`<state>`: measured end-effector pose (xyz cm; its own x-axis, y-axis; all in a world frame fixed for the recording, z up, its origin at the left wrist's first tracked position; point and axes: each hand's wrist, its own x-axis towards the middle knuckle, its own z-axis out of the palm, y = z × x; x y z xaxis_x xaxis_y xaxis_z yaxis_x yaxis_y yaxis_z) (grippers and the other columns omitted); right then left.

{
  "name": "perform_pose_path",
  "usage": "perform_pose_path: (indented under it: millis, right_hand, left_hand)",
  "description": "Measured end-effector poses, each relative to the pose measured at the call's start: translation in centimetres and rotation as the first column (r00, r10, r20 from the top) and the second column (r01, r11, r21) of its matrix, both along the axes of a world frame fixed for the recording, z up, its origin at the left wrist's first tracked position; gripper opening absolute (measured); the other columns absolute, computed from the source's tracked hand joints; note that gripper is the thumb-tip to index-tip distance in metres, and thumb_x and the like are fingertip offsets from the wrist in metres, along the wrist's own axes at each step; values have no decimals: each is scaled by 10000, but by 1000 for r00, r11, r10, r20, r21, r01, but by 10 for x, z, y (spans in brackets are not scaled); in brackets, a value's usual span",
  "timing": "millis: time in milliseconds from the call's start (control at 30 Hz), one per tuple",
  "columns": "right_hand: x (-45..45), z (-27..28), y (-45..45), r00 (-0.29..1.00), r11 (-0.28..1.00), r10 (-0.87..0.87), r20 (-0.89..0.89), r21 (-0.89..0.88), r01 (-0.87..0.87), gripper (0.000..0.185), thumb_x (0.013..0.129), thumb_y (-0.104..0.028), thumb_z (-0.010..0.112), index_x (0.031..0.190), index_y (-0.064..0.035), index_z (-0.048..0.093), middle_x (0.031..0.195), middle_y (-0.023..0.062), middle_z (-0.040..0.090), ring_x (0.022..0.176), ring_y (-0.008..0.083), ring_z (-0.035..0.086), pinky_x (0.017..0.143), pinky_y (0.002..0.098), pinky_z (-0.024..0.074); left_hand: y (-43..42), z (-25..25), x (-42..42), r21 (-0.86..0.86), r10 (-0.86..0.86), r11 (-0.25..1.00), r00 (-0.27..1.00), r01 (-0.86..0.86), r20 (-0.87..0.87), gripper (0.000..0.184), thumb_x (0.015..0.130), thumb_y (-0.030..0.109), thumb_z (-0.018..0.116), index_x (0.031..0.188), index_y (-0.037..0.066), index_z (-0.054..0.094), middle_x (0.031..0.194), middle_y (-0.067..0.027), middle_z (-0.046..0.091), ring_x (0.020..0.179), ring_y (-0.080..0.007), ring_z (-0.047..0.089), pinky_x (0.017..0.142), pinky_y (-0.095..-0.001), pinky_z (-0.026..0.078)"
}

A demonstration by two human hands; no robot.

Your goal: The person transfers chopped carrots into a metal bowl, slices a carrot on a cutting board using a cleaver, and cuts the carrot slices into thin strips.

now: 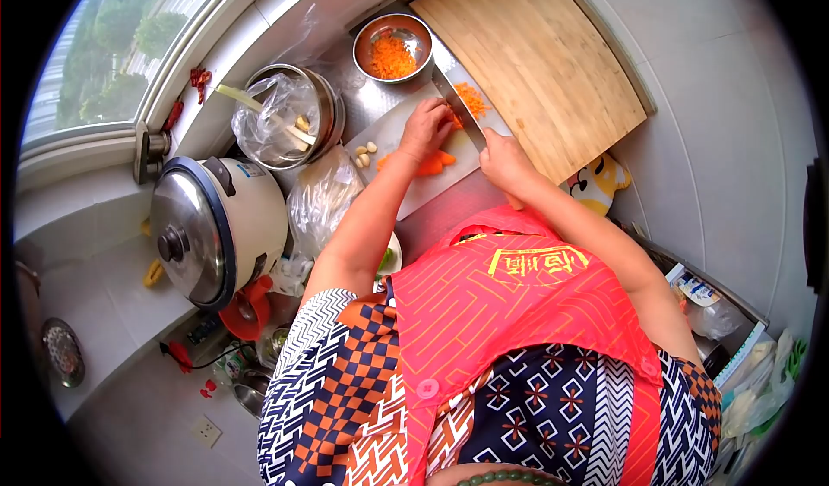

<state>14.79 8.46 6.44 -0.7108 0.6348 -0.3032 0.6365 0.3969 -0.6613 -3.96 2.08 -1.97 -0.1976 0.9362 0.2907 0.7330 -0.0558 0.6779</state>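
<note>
My right hand (508, 165) is wrapped round the handle of a broad knife (459, 104), whose blade stands on a white cutting board (419, 194). My left hand (427, 129) lies on the board against the blade, its fingers curled over something orange, mostly hidden. Shredded carrot (471, 99) lies on the far side of the blade. Larger carrot pieces (428, 165) rest below my left wrist, with several garlic cloves (363, 153) to their left. A steel bowl (421, 70) beyond the board holds more shredded carrot (392, 57).
A large wooden board (544, 63) lies at the right. Steel pots with a plastic bag (275, 122) stand at the left, near a rice cooker (226, 218). Another plastic bag (321, 199) lies beside my left forearm. A window (121, 46) is at the upper left.
</note>
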Motion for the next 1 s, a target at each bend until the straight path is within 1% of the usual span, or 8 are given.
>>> perform_pose_path:
  millis: [133,233,433,533,633,733,900,1000]
  right_hand:
    - [4,0,-2,1000,1000,21,9,8,-21,273,818,-91,495,1047,53,530,826,331,612,819,474,609,769,513,496]
    - [2,10,0,998,997,36,59,-77,-31,250,819,-90,496,1015,61,529,831,332,611,826,472,610,773,512,496]
    - [-6,1,4,994,994,37,103,-104,-26,199,817,-86,499,945,63,529,843,334,610,839,469,610,774,507,497]
    - [-11,2,8,991,994,71,111,-87,-61,199,814,-83,499,944,63,533,846,332,612,844,469,610,775,505,499]
    - [-20,5,8,985,992,49,165,-121,-29,189,817,-75,504,948,58,533,843,319,620,846,461,616,773,505,502]
    - [-22,-34,-6,996,998,-31,85,50,26,183,821,-79,524,957,42,533,835,304,627,834,449,625,764,504,508]
    - [-18,-39,-5,998,997,-30,57,67,26,193,817,-91,556,975,18,534,826,293,630,815,444,632,750,502,516]
    - [-18,-41,-3,998,998,-32,48,63,29,199,816,-95,561,976,19,533,830,294,629,818,447,631,750,503,516]
  left_hand:
    - [0,-2,-1,8,-8,1000,1000,8,-16,204,702,66,721,855,34,590,1002,-119,600,940,-326,569,805,-378,486]
    - [0,-2,-1,20,-15,1000,1000,15,-16,199,704,65,719,855,36,592,986,-118,604,932,-326,573,803,-379,487]
    - [1,-4,-2,11,-13,1000,1000,13,2,173,704,66,706,827,47,586,940,-99,603,895,-316,571,772,-381,486]
    - [3,-2,-2,23,-21,1000,1000,21,2,159,693,67,694,799,66,575,919,-84,593,872,-305,563,744,-378,484]
    - [2,-4,-4,16,-29,999,999,28,16,164,687,65,696,794,66,572,918,-88,593,871,-311,561,745,-383,483]
    - [4,-10,-4,31,-24,999,999,23,30,172,682,71,703,791,66,569,918,-94,593,876,-321,559,749,-389,480]
    - [3,-8,-6,-17,-50,999,998,51,34,197,675,84,717,801,66,567,951,-112,578,907,-333,546,782,-393,472]
    - [0,1,-6,7,-88,996,996,88,27,214,676,84,718,826,67,565,982,-120,556,925,-335,530,790,-399,464]
